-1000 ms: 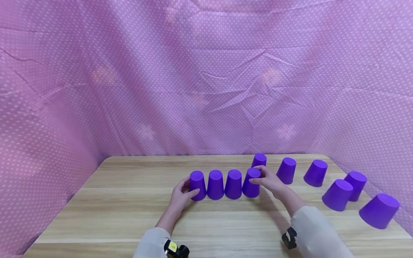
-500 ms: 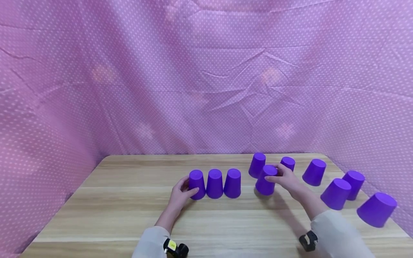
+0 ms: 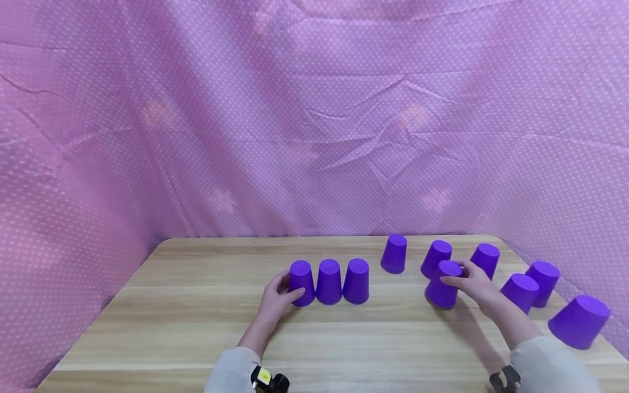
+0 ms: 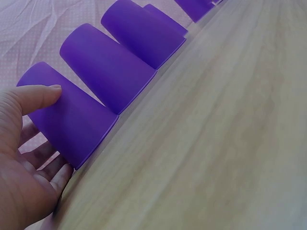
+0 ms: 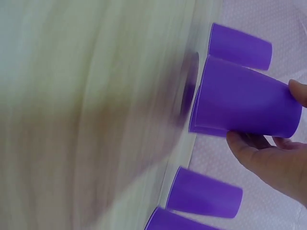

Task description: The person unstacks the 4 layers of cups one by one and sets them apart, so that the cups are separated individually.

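Note:
Three upside-down purple cups stand in a close row at the middle of the table. Around the leftmost cup (image 3: 302,285) my left hand (image 3: 276,297) curls, thumb on its near side and fingers behind; the left wrist view shows this grip on the cup (image 4: 72,117). Beside it are the middle cup (image 3: 328,284) and the right cup (image 3: 356,283). Farther right, my right hand (image 3: 475,283) pinches another upside-down cup (image 3: 442,289) between thumb and fingers. In the right wrist view that held cup (image 5: 244,100) is slightly off the table, its shadow beneath.
Several more upside-down purple cups stand to the right: one at the back (image 3: 394,254), one behind the held cup (image 3: 435,256), one at the far right (image 3: 579,323). The wooden table (image 3: 196,316) meets a pink dotted cloth (image 3: 295,136) behind.
My right hand has carried its cup from the right end of the row out to the right, among the scattered cups. The left hand stays on the leftmost cup.

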A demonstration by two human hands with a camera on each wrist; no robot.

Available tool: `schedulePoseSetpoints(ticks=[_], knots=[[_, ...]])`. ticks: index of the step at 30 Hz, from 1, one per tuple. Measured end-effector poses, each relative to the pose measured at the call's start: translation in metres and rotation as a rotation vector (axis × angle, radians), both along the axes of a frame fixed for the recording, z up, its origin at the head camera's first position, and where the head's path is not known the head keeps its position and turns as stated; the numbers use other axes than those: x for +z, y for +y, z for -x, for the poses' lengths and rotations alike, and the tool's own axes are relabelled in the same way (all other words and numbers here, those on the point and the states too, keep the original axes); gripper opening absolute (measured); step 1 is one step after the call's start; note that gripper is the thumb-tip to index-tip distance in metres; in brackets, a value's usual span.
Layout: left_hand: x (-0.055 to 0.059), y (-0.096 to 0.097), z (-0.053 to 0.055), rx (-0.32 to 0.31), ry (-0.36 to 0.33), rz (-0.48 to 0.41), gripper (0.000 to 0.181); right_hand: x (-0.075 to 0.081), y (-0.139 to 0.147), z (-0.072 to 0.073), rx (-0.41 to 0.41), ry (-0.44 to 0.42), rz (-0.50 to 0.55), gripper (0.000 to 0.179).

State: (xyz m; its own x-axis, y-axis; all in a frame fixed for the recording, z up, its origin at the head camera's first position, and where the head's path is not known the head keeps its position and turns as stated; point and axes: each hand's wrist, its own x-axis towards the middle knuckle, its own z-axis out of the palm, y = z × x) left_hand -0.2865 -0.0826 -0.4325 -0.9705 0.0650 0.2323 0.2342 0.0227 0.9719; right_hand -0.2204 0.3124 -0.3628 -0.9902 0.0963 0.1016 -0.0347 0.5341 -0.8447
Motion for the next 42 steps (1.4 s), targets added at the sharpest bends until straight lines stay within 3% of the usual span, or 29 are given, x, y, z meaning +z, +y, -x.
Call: schedulePoseSetpoints(ticks=[10,30,42], knots=[[0.000,0.001,0.001,0.017,-0.008,0.005,0.055,-0.001,0.019,-0.008,-0.031,-0.030,-0.004,0.058],[-0.001,0.000,0.003,0.004,-0.011,0.008,0.056,-0.005,0.033,-0.010,-0.024,-0.051,0.022,0.056],[0.001,0.000,-0.001,-0.009,-0.004,0.003,0.056,-0.004,0.038,-0.010,-0.023,-0.064,0.013,0.065]])
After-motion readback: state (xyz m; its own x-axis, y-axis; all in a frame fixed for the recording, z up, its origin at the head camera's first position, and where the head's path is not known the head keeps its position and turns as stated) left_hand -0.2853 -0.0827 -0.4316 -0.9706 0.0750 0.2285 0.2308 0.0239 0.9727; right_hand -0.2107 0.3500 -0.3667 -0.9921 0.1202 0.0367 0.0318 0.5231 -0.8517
